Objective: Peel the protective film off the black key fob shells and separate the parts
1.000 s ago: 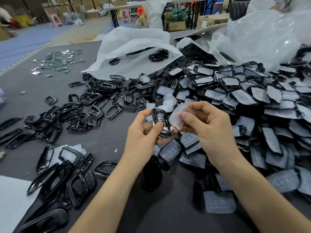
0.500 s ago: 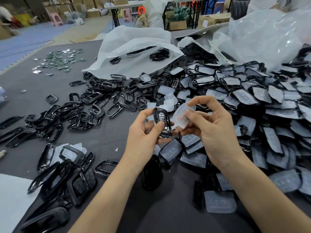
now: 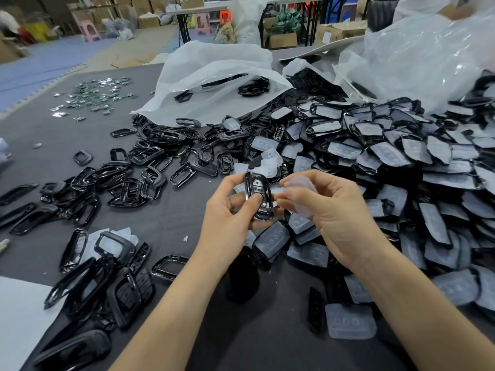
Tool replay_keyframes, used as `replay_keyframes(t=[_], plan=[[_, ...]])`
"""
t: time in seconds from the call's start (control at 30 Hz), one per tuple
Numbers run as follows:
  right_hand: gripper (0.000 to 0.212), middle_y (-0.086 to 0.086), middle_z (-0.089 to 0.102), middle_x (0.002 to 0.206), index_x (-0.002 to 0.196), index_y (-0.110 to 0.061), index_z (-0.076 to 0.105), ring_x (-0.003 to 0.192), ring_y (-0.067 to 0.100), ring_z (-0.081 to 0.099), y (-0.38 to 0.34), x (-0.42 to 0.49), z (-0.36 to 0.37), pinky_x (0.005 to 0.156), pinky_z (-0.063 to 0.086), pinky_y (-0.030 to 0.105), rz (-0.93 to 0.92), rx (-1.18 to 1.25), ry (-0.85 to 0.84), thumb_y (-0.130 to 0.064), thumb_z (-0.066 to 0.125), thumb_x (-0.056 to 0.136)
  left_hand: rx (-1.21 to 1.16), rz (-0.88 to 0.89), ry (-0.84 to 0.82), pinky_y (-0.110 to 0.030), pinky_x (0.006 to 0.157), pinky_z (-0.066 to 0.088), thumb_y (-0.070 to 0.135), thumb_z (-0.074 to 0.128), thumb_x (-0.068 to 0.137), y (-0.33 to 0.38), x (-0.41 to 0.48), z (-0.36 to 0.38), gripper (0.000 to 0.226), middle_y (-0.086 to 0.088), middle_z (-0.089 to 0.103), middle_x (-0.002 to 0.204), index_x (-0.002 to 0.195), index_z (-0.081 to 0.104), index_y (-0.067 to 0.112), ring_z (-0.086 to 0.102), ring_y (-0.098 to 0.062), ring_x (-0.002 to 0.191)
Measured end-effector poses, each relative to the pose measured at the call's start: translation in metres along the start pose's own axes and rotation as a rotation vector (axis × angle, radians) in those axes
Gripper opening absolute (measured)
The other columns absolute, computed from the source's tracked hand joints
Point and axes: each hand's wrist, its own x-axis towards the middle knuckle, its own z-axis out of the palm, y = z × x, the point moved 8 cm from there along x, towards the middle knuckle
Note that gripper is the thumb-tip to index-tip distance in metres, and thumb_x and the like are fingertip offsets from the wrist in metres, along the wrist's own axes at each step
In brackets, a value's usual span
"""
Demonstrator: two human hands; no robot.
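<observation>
Left hand (image 3: pixel 230 214) grips the black key fob shell (image 3: pixel 258 196) by its rim, thumb on the face, above the desk (image 3: pixel 171 220). Right hand (image 3: pixel 341 215) pinches the translucent film (image 3: pixel 302 190) just beside it; can't tell if it's fully free. Shell looks light, stiff and glossy, likely slippery, so hold the edges. Film is soft and floppy, so pinch a corner. Filmed pile (image 3: pixel 401 162) to the right, bare frames (image 3: pixel 128 178) to the left.
</observation>
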Motion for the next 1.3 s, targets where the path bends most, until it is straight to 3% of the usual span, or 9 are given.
replay_keyframes(t=[0.2, 0.33, 0.47, 0.57, 0.63, 0.77, 1.0, 1.13, 1.3], plan=[[0.01, 0.002, 0.074, 0.081, 0.085, -0.016, 0.075, 0.08, 0.015, 0.068, -0.003, 0.001, -0.005, 0.085, 0.054, 0.033, -0.037, -0.157, 0.055, -0.009, 0.068, 0.084, 0.016, 0.016, -0.006, -0.025, 0.059, 0.057, -0.001, 0.052, 0.095, 0.0, 0.001, 0.0, 0.027, -0.003, 0.076, 0.086, 0.107, 0.056, 0.024, 0.074, -0.021, 0.072], [0.008, 0.005, 0.074, 0.081, 0.084, -0.014, 0.069, 0.077, 0.009, 0.068, -0.006, 0.002, -0.005, 0.072, 0.052, 0.018, -0.075, -0.228, 0.067, -0.008, 0.073, 0.081, 0.097, 0.065, 0.012, -0.024, 0.058, 0.057, -0.002, 0.054, 0.095, 0.002, 0.001, 0.0, 0.031, 0.002, 0.075, 0.084, 0.105, 0.056, 0.027, 0.072, -0.012, 0.07], [0.007, 0.002, 0.073, 0.079, 0.08, -0.016, 0.07, 0.071, 0.003, 0.062, -0.008, 0.002, -0.002, 0.062, 0.043, 0.01, -0.118, -0.295, 0.027, -0.01, 0.074, 0.08, 0.189, 0.113, 0.007, -0.027, 0.061, 0.058, 0.002, 0.057, 0.094, 0.004, -0.002, 0.004, 0.036, 0.001, 0.076, 0.089, 0.1, 0.061, 0.037, 0.073, -0.017, 0.075], [0.011, -0.01, 0.066, 0.064, 0.077, -0.017, 0.071, 0.054, -0.002, 0.052, -0.008, 0.001, 0.0, 0.055, 0.041, 0.009, -0.145, -0.295, 0.006, -0.007, 0.074, 0.079, 0.23, 0.137, -0.028, -0.028, 0.063, 0.058, 0.008, 0.06, 0.092, 0.006, -0.005, 0.009, 0.031, -0.001, 0.075, 0.084, 0.101, 0.064, 0.037, 0.074, -0.02, 0.077], [0.01, -0.004, 0.066, 0.063, 0.076, -0.015, 0.072, 0.049, 0.003, 0.051, -0.008, 0.002, 0.0, 0.052, 0.043, 0.014, -0.151, -0.291, 0.007, -0.005, 0.074, 0.079, 0.244, 0.143, -0.039, -0.027, 0.063, 0.058, 0.011, 0.062, 0.091, 0.006, -0.005, 0.011, 0.033, -0.001, 0.075, 0.081, 0.098, 0.066, 0.043, 0.073, -0.017, 0.076], [0.011, -0.004, 0.071, 0.07, 0.076, -0.017, 0.072, 0.058, 0.002, 0.06, -0.013, 0.001, -0.001, 0.058, 0.046, 0.013, -0.217, -0.382, 0.035, -0.007, 0.075, 0.079, 0.216, 0.126, -0.043, -0.034, 0.065, 0.06, 0.03, 0.065, 0.086, 0.007, -0.006, 0.013, 0.018, -0.001, 0.076, 0.083, 0.104, 0.067, 0.036, 0.074, -0.021, 0.073], [0.014, -0.004, 0.068, 0.075, 0.073, -0.024, 0.069, 0.067, 0.008, 0.058, -0.017, -0.001, -0.005, 0.065, 0.045, 0.014, -0.289, -0.5, 0.112, -0.014, 0.076, 0.078, 0.278, 0.15, -0.048, -0.039, 0.069, 0.06, 0.016, 0.064, 0.092, 0.005, -0.006, 0.013, 0.023, 0.001, 0.075, 0.081, 0.109, 0.066, 0.032, 0.074, -0.022, 0.074], [0.021, -0.002, 0.063, 0.084, 0.07, -0.031, 0.066, 0.064, 0.003, 0.051, -0.016, 0.0, -0.007, 0.061, 0.04, 0.011, -0.286, -0.554, 0.147, -0.014, 0.077, 0.077, 0.347, 0.223, -0.047, -0.008, 0.058, 0.047, 0.017, 0.065, 0.091, 0.01, -0.008, 0.017, 0.021, 0.017, 0.07, 0.068, 0.112, 0.066, 0.02, 0.061, 0.007, 0.053], [0.025, -0.001, 0.064, 0.08, 0.069, -0.03, 0.062, 0.061, 0.002, 0.051, -0.015, -0.001, -0.004, 0.058, 0.041, 0.016, -0.281, -0.524, 0.151, -0.012, 0.077, 0.077, 0.321, 0.22, -0.041, -0.012, 0.064, 0.051, 0.011, 0.064, 0.092, 0.01, -0.009, 0.018, 0.024, 0.01, 0.076, 0.083, 0.113, 0.065, 0.024, 0.071, -0.004, 0.068]])
